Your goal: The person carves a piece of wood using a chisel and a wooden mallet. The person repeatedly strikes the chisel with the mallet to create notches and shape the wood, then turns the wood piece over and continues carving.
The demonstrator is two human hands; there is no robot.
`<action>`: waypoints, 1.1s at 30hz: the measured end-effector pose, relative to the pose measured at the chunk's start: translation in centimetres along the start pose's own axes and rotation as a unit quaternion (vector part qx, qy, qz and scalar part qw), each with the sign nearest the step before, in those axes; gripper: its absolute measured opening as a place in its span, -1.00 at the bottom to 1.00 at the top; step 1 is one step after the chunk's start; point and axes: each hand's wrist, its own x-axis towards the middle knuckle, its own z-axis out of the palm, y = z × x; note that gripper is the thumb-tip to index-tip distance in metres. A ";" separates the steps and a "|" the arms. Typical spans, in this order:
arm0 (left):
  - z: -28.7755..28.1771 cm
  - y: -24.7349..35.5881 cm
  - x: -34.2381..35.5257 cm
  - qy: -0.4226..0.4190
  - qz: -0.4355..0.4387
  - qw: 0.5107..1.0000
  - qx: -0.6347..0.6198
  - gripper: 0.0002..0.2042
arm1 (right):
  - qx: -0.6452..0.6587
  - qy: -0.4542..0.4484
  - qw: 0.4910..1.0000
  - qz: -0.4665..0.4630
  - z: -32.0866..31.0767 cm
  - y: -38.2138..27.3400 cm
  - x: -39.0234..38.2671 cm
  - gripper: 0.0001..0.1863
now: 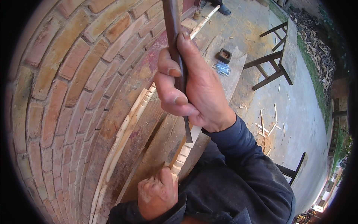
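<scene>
My right hand (197, 82) is wrapped round a dark metal chisel (173, 28), its thumb laid along the shaft. The flat tip of the chisel points down and overlaps the pale wooden strip (184, 152); I cannot tell whether it touches. A row of cut notches runs along the strip's lower part. Below them my left hand (158, 193) is closed round the near end of the strip, which lies over the worn wooden bench (151, 158). My right hand hides part of the strip's far end.
Long pale carved poles (125, 130) lie on the bench along the brick wall (71, 71). Farther off are a small dark box (224, 55) and a heap of nails (222, 68) on a plank. Dark-legged trestles (266, 69) and wood scraps (267, 128) are at right. A person's shoe (224, 10) shows beyond.
</scene>
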 end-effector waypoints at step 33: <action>-0.2 0.4 0.1 0.003 -0.004 1.000 0.019 -0.78 | -0.164 -0.045 0.985 0.000 1.0 0.1 -1.1 -0.34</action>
